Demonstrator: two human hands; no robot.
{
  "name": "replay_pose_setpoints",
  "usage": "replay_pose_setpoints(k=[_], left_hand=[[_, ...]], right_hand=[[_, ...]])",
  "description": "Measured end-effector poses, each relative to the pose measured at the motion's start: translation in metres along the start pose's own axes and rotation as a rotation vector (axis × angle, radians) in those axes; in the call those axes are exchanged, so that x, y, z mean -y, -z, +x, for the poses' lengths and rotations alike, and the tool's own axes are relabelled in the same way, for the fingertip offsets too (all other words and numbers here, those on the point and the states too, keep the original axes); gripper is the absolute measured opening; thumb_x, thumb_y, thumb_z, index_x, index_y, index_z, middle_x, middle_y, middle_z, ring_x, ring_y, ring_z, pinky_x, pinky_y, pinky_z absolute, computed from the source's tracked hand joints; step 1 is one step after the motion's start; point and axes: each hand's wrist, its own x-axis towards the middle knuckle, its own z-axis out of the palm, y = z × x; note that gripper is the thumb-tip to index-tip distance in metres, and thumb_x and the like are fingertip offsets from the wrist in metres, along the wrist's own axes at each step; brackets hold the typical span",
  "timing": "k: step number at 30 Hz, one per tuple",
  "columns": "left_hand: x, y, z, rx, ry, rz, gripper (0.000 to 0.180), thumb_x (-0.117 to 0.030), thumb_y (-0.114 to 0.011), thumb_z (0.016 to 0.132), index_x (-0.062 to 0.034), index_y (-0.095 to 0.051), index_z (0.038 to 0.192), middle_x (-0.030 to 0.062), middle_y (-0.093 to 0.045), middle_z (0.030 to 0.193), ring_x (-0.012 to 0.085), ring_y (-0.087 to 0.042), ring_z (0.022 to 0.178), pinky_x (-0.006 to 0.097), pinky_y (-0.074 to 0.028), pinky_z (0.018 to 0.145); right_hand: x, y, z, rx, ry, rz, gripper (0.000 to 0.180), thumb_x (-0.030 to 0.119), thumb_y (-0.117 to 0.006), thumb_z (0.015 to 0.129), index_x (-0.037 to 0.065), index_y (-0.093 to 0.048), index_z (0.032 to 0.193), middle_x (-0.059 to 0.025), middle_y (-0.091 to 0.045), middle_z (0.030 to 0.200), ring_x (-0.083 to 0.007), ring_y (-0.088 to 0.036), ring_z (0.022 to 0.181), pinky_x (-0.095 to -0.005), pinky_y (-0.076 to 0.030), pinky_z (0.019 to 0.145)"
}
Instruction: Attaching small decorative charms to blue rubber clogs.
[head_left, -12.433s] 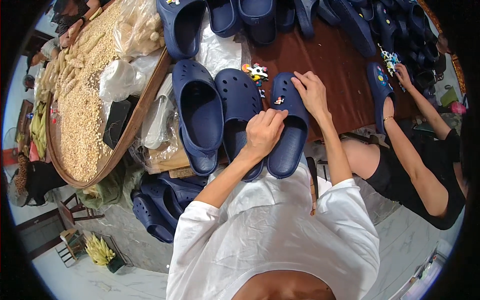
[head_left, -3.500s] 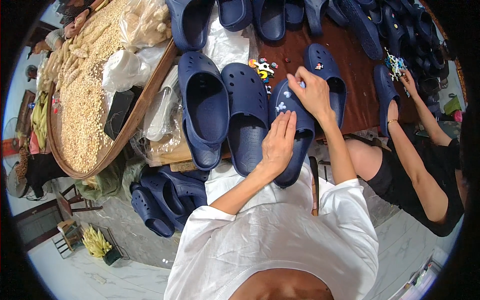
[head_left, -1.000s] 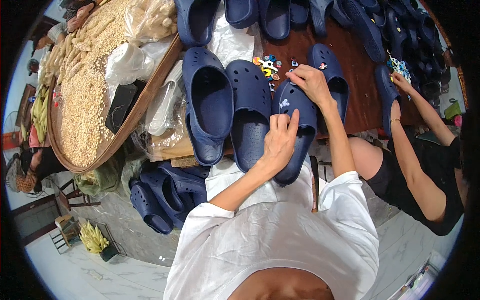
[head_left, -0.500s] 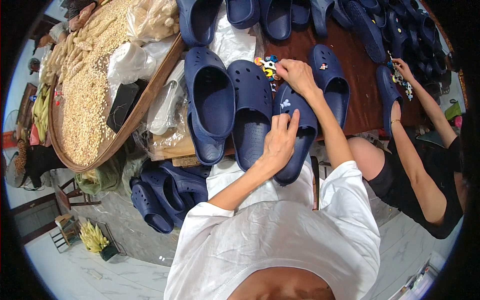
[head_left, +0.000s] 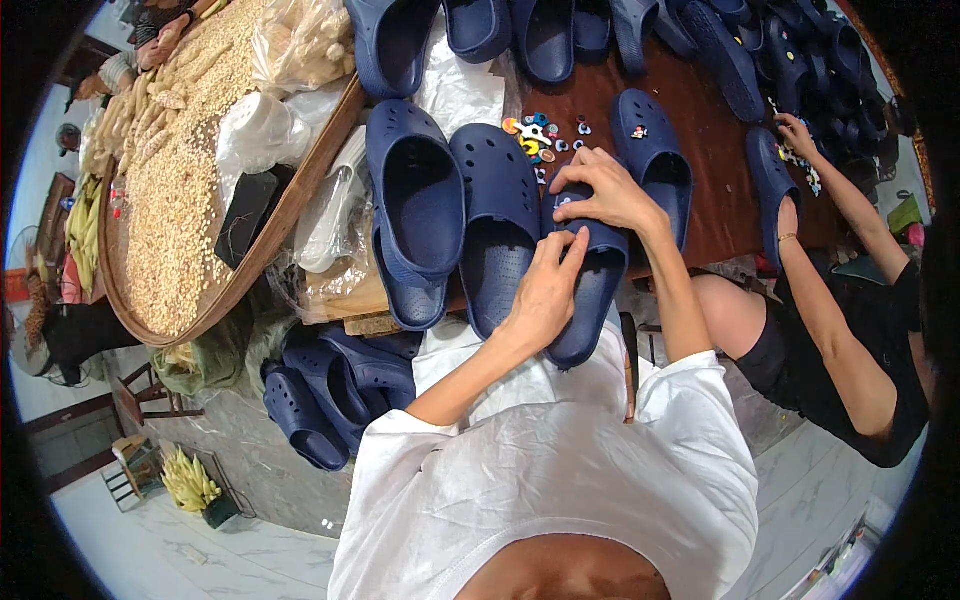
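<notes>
A navy foam clog lies between my hands at the near edge of a brown table, its toe aimed at 12 o'clock and its heel toward my white shirt. Clock positions are taken from that clog. My left hand rests on its 9 o'clock side, thumb and forefinger close together at the edge of the upper; whether they pinch it, I cannot tell. My right hand arches over the toe from 1 o'clock, thumb and forefinger a narrow gap apart, with a small pale charm showing between them. I cannot tell whether the fingers grip it. The step in hand looks like seating a charm in a toe hole; the next move seems to call for a steady left hand and a straight thumb press. A pile of colourful charms sits at 11 o'clock, a second clog bearing one charm at 1 o'clock, a plain clog at 10 o'clock, and a co-worker's hand well apart at 2 o'clock.
</notes>
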Motion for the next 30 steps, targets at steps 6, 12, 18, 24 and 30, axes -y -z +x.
replay_pose_setpoints(k=[6,12,18,24,30], left_hand=[[-0.009,0.029,0.013,0.067,0.086,-0.095,0.050,0.015,-0.054,0.081,-0.0017,-0.062,0.129,0.0198,-0.061,0.115,0.0406,-0.066,0.098,0.044,-0.054,0.082],[0.003,0.039,0.068,-0.135,0.028,0.060,0.050,0.014,-0.058,0.077,-0.0022,-0.061,0.125,0.0213,-0.060,0.116,0.0425,-0.062,0.105,0.048,-0.053,0.088],[0.033,0.018,0.096,-0.369,-0.059,0.408,0.050,0.007,-0.066,0.079,0.0010,-0.058,0.127,0.0264,-0.052,0.127,0.0458,-0.050,0.119,0.049,-0.047,0.096],[0.000,0.019,0.040,-0.226,-0.049,0.093,0.031,-0.012,-0.074,0.084,-0.0043,-0.067,0.113,0.0140,-0.063,0.106,0.0348,-0.058,0.101,0.044,-0.047,0.089],[0.006,0.005,0.012,-0.119,-0.138,0.251,0.041,-0.013,-0.077,0.079,-0.0047,-0.068,0.118,0.0102,-0.067,0.107,0.0282,-0.063,0.097,0.044,-0.044,0.098]], right_hand=[[-0.001,-0.006,-0.001,0.056,0.000,0.026,0.023,0.028,-0.080,0.076,0.009,-0.076,0.088,-0.0071,-0.055,0.087,-0.0259,-0.054,0.093,-0.0379,-0.042,0.085],[-0.007,-0.008,-0.005,-0.032,0.062,0.106,0.022,0.021,-0.077,0.079,0.003,-0.067,0.086,-0.0101,-0.056,0.088,-0.0285,-0.055,0.091,-0.0415,-0.043,0.083],[-0.004,-0.011,-0.001,-0.055,0.055,0.074,0.021,0.018,-0.076,0.079,0.003,-0.067,0.090,-0.0107,-0.058,0.090,-0.0290,-0.057,0.094,-0.0409,-0.045,0.085],[-0.020,-0.014,-0.001,-0.057,0.062,0.087,0.027,0.023,-0.078,0.077,0.005,-0.069,0.094,-0.0087,-0.060,0.091,-0.0281,-0.058,0.096,-0.0409,-0.045,0.086],[-0.006,-0.006,0.009,0.052,-0.053,-0.093,0.046,0.039,-0.085,0.067,0.011,-0.075,0.102,-0.0084,-0.056,0.102,-0.0284,-0.052,0.102,-0.0401,-0.043,0.092]])
